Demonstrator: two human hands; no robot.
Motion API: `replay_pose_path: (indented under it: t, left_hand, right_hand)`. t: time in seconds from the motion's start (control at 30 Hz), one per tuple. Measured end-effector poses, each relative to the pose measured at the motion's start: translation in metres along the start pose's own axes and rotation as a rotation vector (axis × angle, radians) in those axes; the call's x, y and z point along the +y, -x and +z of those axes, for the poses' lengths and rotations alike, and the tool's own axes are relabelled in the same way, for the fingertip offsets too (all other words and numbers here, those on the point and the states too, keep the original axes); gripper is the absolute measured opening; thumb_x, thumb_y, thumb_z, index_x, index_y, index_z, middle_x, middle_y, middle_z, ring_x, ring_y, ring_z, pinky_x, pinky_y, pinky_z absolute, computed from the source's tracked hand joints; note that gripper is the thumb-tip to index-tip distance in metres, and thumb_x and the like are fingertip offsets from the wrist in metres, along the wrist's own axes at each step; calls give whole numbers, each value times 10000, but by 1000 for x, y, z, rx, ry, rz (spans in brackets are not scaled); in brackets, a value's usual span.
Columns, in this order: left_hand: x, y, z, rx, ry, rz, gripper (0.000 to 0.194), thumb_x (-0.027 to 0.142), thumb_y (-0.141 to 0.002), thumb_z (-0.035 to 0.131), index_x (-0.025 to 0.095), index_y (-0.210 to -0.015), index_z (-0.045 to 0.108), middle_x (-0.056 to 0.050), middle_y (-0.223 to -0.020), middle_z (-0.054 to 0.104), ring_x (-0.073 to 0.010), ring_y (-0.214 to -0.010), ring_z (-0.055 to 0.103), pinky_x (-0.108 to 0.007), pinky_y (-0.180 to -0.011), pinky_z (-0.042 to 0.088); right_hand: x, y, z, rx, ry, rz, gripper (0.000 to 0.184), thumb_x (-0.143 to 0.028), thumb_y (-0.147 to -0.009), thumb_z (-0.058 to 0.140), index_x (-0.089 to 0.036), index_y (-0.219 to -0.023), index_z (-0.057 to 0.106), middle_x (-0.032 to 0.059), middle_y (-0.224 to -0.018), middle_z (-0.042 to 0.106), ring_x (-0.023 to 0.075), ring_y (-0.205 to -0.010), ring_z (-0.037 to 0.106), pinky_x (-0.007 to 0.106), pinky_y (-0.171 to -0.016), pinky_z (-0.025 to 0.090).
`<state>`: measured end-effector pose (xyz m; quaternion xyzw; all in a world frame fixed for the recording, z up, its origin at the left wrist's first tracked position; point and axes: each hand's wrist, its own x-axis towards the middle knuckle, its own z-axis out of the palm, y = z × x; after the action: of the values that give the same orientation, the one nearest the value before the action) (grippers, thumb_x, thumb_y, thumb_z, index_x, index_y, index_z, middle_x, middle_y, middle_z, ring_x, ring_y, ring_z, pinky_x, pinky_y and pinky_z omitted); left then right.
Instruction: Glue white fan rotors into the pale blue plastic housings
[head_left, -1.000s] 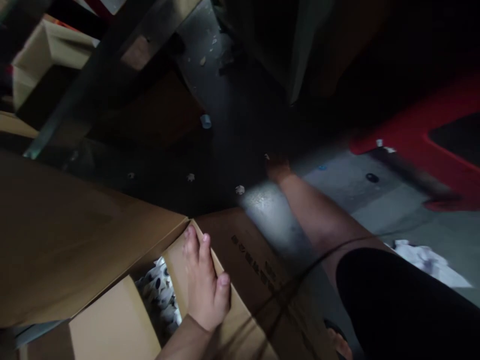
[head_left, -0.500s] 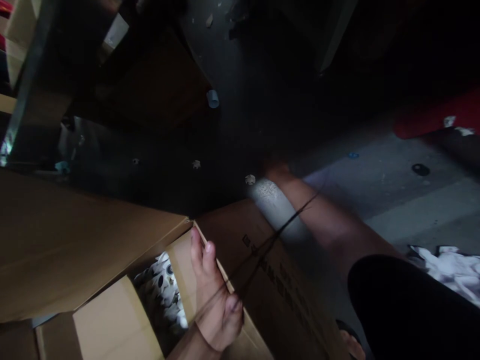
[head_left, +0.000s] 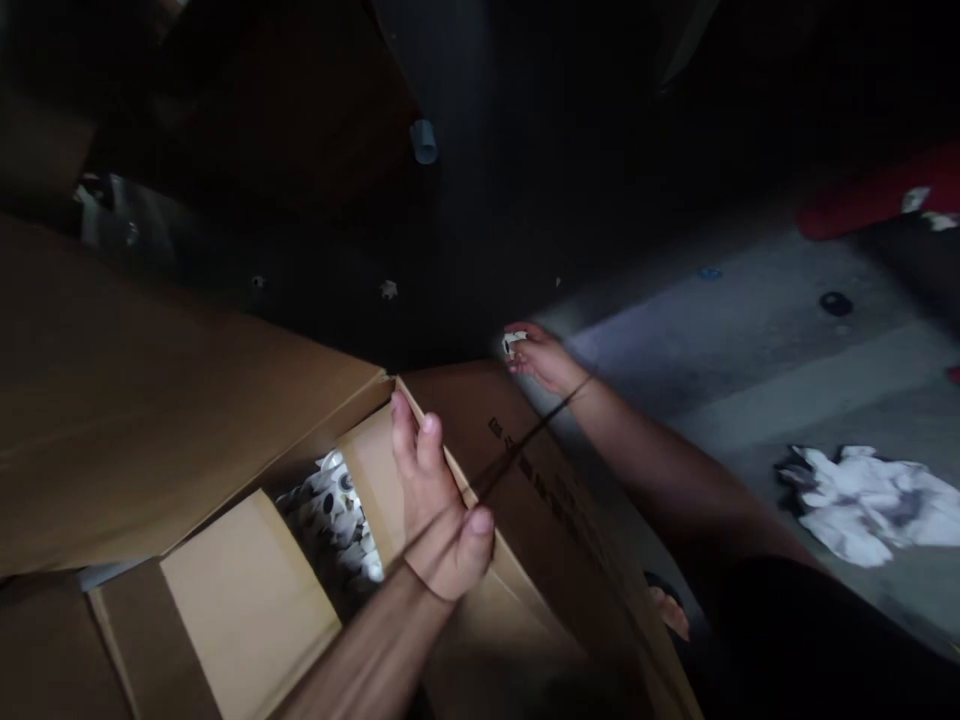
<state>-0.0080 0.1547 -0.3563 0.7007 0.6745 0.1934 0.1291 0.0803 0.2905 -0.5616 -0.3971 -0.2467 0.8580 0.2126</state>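
While most of the scene lay in deep shadow, one large cardboard box [head_left: 187, 430] filled the left side, its big flap spread wide and a smaller pale flap [head_left: 240, 590] folded up nearer the camera. Between those two flaps a narrow gap showed a packed lot of small white pieces [head_left: 337, 520] with dark spots, too many and too dim to count. The left hand [head_left: 435, 500] lay flat on the inner flap at the box's edge, fingers stretched out toward the corner and thumb curled against the cardboard, pressing rather than clasping. A thin dark cord [head_left: 525, 440] crossed over that hand and ran up to the right wrist. The right hand [head_left: 540, 358] reached past the far corner of the box, fingers pinched shut on one small white piece [head_left: 514, 345] just above the floor. Three more small bits dotted the dark floor [head_left: 750, 350] beyond the box. Further right the floor was lit and open, with one crumpled white rag [head_left: 870, 495], one dark disc [head_left: 835, 303] and a red edge [head_left: 877, 195] at the far side.
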Motion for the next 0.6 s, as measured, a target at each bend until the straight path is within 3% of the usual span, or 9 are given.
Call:
replay_pose_path:
  t: [0.1, 0.2, 0.33, 0.47, 0.6]
  left_hand:
    - [0, -4, 4, 28, 36, 22, 719, 638, -1037, 255, 358, -1674, 75, -4, -1765, 5, -329, -1619, 40, -603, -1295, 50]
    - [-1, -5, 6, 45, 21, 55, 718, 643, -1037, 233, 349, -1674, 79, -41, -1759, 45, -317, -1620, 35, -591, -1291, 59]
    - [-3, -1, 5, 37, -19, 70, 746, 631, -1035, 198, 269, -1675, 78, -117, -1749, 42, -297, -1622, 34, -565, -1294, 80]
    - [8, -4, -3, -44, -62, -86, 912, 695, -980, 199, 62, -1635, 169, -237, -1723, 39, -333, -1618, -11, -554, -1290, 121]
    - [40, -23, -24, -209, -91, -326, 831, 503, -965, 427, -10, -1598, 268, -274, -1715, 78, -410, -1603, 5, -626, -1270, 75]
  right_hand:
    - [-8, 61, -8, -57, -298, 24, 471, -468, -1053, 560, -163, -1405, 486, 115, -1237, 591, 172, -905, 642, 299, -724, 593]
    - [-25, 117, -11, -134, -514, 32, 419, -380, -1006, 480, -224, -1395, 457, 88, -1258, 614, 160, -849, 666, 250, -622, 567]
    - [-57, 180, -4, -183, -687, 10, 425, -231, -840, 450, -265, -1261, 502, 8, -1053, 682, 140, -712, 660, 191, -521, 503]
    - [-93, 252, 14, -174, -806, -53, 394, -232, -787, 486, -266, -1176, 532, -22, -927, 679, 135, -671, 646, 184, -507, 500]
    - [-111, 341, 50, -122, -877, -104, 407, -250, -780, 519, -289, -1183, 558, -23, -1010, 694, 131, -732, 664, 212, -574, 550]
